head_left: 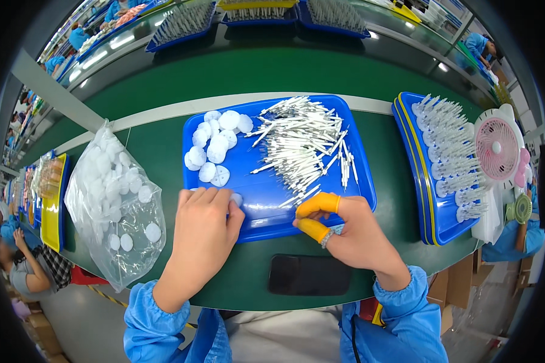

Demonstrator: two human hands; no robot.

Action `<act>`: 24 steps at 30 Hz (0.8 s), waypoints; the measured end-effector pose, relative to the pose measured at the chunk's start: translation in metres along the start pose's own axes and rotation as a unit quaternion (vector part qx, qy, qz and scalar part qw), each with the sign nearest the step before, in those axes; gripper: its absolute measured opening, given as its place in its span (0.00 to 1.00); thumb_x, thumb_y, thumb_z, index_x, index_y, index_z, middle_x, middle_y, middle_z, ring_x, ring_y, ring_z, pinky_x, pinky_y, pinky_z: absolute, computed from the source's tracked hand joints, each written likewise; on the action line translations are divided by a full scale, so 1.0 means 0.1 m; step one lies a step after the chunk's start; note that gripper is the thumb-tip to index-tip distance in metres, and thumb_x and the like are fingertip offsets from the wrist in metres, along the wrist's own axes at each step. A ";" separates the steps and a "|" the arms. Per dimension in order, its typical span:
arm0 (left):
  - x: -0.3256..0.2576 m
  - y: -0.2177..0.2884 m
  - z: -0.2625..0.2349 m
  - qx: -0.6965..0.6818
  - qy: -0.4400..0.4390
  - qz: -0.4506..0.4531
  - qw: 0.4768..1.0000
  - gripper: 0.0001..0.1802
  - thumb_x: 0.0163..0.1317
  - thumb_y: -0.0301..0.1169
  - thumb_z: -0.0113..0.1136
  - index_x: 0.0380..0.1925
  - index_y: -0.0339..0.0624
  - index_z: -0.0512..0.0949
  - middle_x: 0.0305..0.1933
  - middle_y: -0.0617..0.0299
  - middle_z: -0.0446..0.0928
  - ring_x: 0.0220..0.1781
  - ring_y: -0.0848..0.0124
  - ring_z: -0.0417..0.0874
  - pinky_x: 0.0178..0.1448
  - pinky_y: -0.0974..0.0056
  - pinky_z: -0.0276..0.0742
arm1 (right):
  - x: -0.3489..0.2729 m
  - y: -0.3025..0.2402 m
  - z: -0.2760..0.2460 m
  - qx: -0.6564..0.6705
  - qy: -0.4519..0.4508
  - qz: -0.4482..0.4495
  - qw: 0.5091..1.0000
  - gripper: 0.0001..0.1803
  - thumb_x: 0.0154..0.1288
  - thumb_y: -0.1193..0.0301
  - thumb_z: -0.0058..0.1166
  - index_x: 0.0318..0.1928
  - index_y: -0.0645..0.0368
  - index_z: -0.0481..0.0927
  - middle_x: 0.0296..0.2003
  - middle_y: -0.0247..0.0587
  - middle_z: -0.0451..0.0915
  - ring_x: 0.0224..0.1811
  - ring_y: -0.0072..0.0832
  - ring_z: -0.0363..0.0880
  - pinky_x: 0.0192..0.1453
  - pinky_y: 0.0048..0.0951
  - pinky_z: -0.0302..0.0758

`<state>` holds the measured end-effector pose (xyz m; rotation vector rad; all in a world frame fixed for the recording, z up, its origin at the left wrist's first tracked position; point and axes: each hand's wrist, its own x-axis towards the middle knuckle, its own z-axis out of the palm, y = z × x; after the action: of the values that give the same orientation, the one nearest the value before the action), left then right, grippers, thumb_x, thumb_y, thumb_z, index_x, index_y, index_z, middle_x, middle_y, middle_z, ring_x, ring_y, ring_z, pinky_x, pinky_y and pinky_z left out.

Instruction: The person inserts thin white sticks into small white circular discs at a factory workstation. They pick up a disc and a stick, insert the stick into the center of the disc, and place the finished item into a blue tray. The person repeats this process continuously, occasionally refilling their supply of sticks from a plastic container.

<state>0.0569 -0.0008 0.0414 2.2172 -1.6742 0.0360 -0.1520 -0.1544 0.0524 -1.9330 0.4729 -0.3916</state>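
A blue tray [266,230] lies before me on the green table. White round discs [218,148] with small holes are heaped in its left part, and a pile of thin white sticks [303,142] with dark ends fills the right. My left hand [206,224] is bent over the tray's near left edge with its fingers curled together; whatever they hold is hidden. Close by its thumb a white disc [237,198] shows. My right hand [345,227], with yellow finger covers on thumb and forefinger, pinches at the near edge, below the sticks. Anything in the pinch is too small to tell.
A clear bag [118,212] of white discs stands left of the tray. Near me lies a black phone [309,274]. On the right are stacked blue trays [433,206] of upright assembled pieces and a pink fan [496,148]. More filled trays [184,27] stand beyond.
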 end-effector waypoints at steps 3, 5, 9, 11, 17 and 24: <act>0.12 0.20 -0.08 -0.317 -0.046 -0.170 0.932 0.08 0.72 0.24 0.65 0.47 0.30 0.84 0.39 0.53 0.87 0.41 0.67 0.91 0.45 0.62 0.84 | 0.05 -0.11 0.07 -0.001 0.004 0.035 0.999 0.14 0.65 0.85 0.63 0.51 0.66 0.86 0.40 0.52 0.89 0.41 0.41 0.91 0.49 0.34 0.85; 0.15 0.28 -0.02 -0.486 -0.071 -0.183 0.852 0.08 0.75 0.24 0.62 0.49 0.30 0.82 0.44 0.53 0.88 0.45 0.70 0.91 0.46 0.66 0.87 | 0.03 -0.10 0.09 -0.027 0.016 -0.001 1.000 0.18 0.61 0.87 0.61 0.53 0.67 0.86 0.41 0.52 0.87 0.42 0.46 0.89 0.47 0.37 0.83; 0.12 0.33 0.11 -0.605 -0.075 -0.178 0.772 0.09 0.77 0.22 0.60 0.53 0.30 0.79 0.47 0.54 0.88 0.46 0.69 0.92 0.51 0.66 0.90 | -0.01 -0.03 0.11 -0.064 0.041 -0.036 0.997 0.23 0.54 0.88 0.62 0.53 0.67 0.86 0.39 0.49 0.84 0.41 0.46 0.83 0.44 0.41 0.78; 0.10 0.32 0.16 -0.591 -0.072 -0.184 0.782 0.10 0.76 0.20 0.61 0.54 0.29 0.78 0.48 0.54 0.88 0.46 0.69 0.92 0.51 0.66 0.90 | -0.01 0.01 0.12 -0.085 0.045 -0.066 0.993 0.24 0.51 0.87 0.63 0.53 0.68 0.86 0.38 0.48 0.82 0.40 0.45 0.80 0.44 0.42 0.76; 0.07 0.31 0.20 -0.495 -0.040 -0.156 0.854 0.09 0.70 0.18 0.66 0.48 0.29 0.80 0.46 0.55 0.88 0.44 0.72 0.92 0.49 0.67 0.89 | 0.01 0.15 0.17 -0.121 0.051 -0.129 0.983 0.25 0.45 0.86 0.64 0.49 0.72 0.86 0.40 0.49 0.80 0.42 0.46 0.77 0.46 0.43 0.74; 0.06 0.34 0.19 -0.431 -0.005 -0.154 0.889 0.09 0.64 0.16 0.71 0.42 0.29 0.81 0.43 0.56 0.87 0.40 0.73 0.92 0.45 0.67 0.90 | 0.02 0.19 0.15 -0.140 0.035 -0.097 0.985 0.22 0.43 0.86 0.63 0.45 0.74 0.85 0.38 0.50 0.78 0.42 0.48 0.76 0.46 0.45 0.74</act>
<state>0.0230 -0.0199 0.0340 1.7218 -0.9991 -0.6681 -0.1457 -0.1505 0.0296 -2.2528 0.4030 -0.5437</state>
